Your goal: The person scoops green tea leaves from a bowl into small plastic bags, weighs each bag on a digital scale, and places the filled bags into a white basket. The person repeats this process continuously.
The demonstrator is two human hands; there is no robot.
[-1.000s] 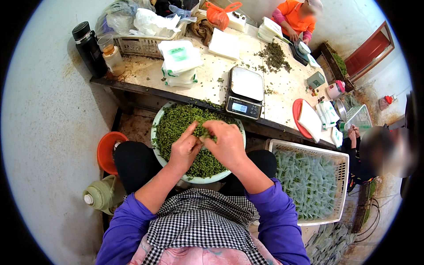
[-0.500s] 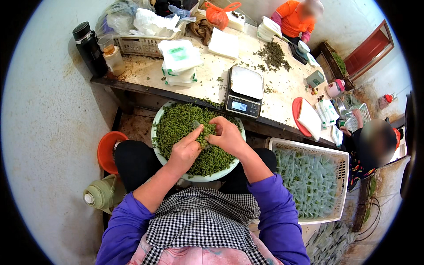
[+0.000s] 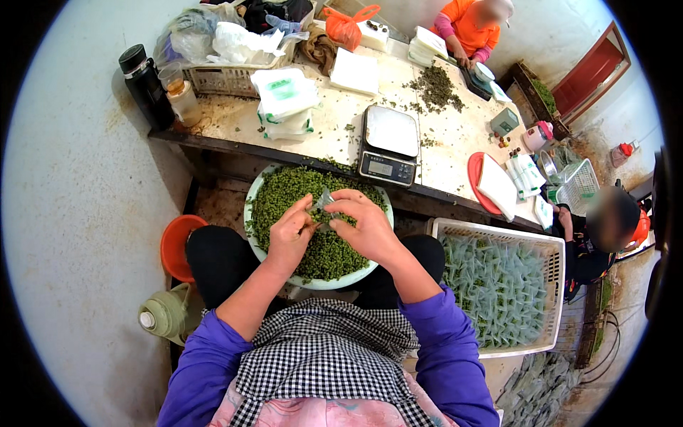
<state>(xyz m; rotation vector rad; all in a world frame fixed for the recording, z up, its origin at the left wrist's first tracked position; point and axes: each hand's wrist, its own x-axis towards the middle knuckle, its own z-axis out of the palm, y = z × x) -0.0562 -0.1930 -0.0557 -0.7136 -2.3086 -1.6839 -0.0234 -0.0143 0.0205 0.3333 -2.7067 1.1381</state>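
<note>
A pale concrete floor and a long, littered worktable (image 3: 455,153) fill the scene, with a seated person in purple sleeves and a checked apron at the lower centre of the frame. At mid-frame a small clear packet (image 3: 324,201) is pinched between both hands: the left hand (image 3: 290,235) closes its fingertips on the packet's lower edge, and the right hand (image 3: 364,224) curls over it from the right, fingers gripping its top. Both hands hover just over a wide white basin (image 3: 338,281) heaped with small green pellets (image 3: 284,188), which rests on the person's lap against the table's near edge. Just above the basin, a digital scale (image 3: 388,144) sits on the table. At right of centre, a white plastic crate (image 3: 548,299) holds filled green packets. An orange bucket (image 3: 176,245) and a green jug (image 3: 163,313) stand on the floor at left. A black flask (image 3: 146,85) stands at the table's upper left corner. A person in orange (image 3: 469,28) works at the top of the frame, and another sits at the right edge.
</note>
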